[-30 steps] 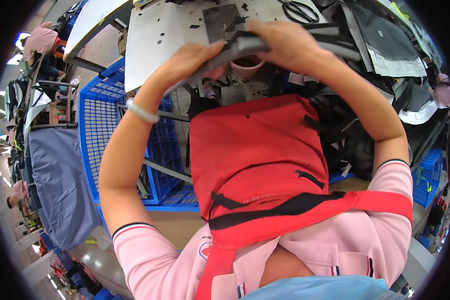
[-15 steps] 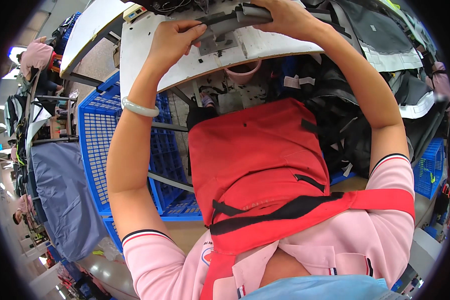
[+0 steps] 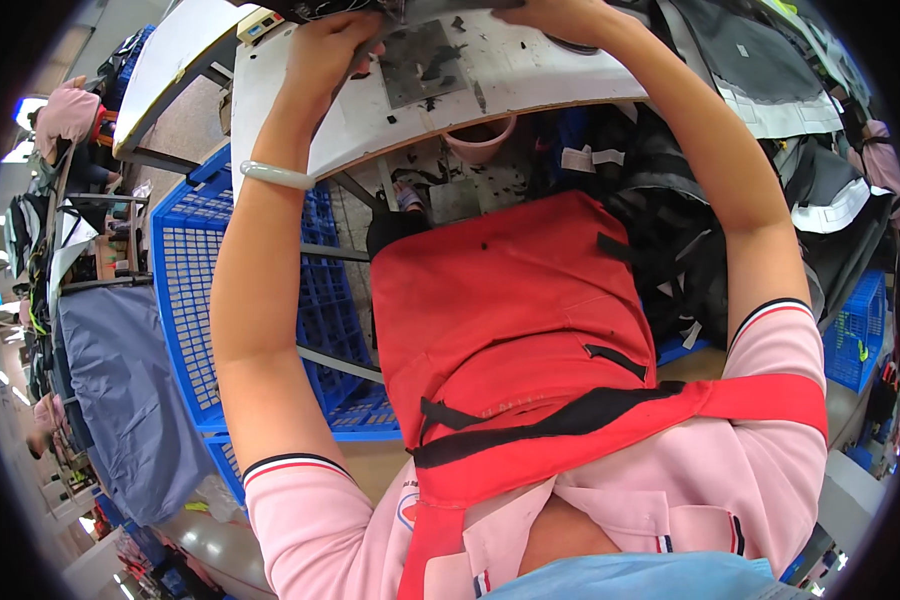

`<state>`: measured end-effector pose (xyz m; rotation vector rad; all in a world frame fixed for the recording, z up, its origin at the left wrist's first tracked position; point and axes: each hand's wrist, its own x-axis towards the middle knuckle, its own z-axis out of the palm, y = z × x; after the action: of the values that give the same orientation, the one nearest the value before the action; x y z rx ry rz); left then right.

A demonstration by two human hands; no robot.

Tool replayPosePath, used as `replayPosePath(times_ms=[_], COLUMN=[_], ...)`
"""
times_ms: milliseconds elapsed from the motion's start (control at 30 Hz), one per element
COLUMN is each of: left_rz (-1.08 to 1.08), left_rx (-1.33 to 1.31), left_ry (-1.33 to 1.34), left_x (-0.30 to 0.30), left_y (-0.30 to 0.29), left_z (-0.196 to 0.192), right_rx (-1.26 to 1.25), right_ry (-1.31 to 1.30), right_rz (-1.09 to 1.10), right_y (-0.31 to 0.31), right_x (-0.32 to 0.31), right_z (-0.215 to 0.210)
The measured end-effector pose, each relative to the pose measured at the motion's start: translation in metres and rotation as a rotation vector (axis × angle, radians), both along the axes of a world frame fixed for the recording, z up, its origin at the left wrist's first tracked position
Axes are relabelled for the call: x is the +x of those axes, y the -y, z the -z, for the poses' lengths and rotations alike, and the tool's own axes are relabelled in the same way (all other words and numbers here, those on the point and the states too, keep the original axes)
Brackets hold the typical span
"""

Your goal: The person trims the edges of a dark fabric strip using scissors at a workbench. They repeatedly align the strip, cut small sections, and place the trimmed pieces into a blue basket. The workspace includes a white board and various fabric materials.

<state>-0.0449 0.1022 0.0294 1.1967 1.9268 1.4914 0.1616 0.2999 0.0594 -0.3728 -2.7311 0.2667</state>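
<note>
At the far edge of the view, my left hand (image 3: 332, 48) is closed, its fingers gripping a dark grey fabric piece (image 3: 348, 68) whose edge shows beside the fingertips. My right hand (image 3: 562, 22) is across from it, fingers bent and closed on the same fabric; the view's upper edge cuts off part of this hand. Most of the fabric is out of view at the top, close to a dark machine part (image 3: 355, 8). Beneath my hands lies the white worktable (image 3: 540, 80), with a grey metal plate (image 3: 418, 68) set in its top.
A red apron (image 3: 510, 290) covers my lap. Blue plastic crates (image 3: 192, 300) stand at my left, and a pink bucket (image 3: 478, 145) is under the table. Dark fabric pieces (image 3: 745, 70) pile up at the right. Dark scraps dot the tabletop.
Both hands have moved farther away, toward the machine, carrying the dark grey fabric mostly out of view. More of the metal plate now shows.
</note>
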Motion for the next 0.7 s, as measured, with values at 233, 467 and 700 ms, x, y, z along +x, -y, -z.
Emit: replayPosePath(times_ms=[233, 467, 700], left_rz=[0.281, 0.359, 0.152], left_rx=[-0.123, -0.135, -0.298], left_ry=[-0.555, -0.127, 0.205], left_x=[0.062, 0.062, 0.054], left_y=[0.016, 0.030, 0.088], left_z=[-0.007, 0.017, 0.005], right_rx=[0.328, 0.100, -0.218], right_ry=[0.313, 0.069, 0.148], right_rz=[-0.330, -0.426, -0.059], right_y=[0.158, 0.138, 0.026], right_x=[0.014, 0.008, 0.065], right_z=[0.043, 0.062, 0.018])
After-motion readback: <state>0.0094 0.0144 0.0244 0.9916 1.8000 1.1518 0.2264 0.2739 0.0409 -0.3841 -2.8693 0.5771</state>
